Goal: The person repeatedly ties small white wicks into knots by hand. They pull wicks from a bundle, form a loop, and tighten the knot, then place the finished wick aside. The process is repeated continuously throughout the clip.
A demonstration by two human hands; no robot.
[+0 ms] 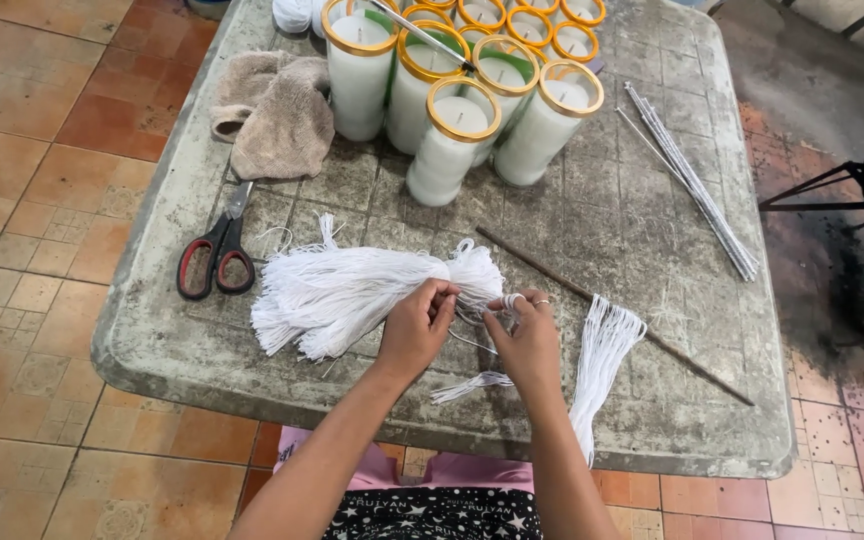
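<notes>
Strands are best drawn singly from the bundle (352, 295), kept pinned near its tied waist on the table (612, 220). Left hand (414, 330) is pinched shut on the bundle; right hand (524, 335) is closed on a strand. The bundle is white, fanned leftward, beside scissors (214, 255)

On the surface (652, 380): eleven candle jars (452, 140) at least, the far ones cut off; one pair of scissors (217, 250); one cloth (277, 115); two bunches of white string (342, 295); one thin stick (612, 310); one bundle of metal rods (692, 185).
</notes>
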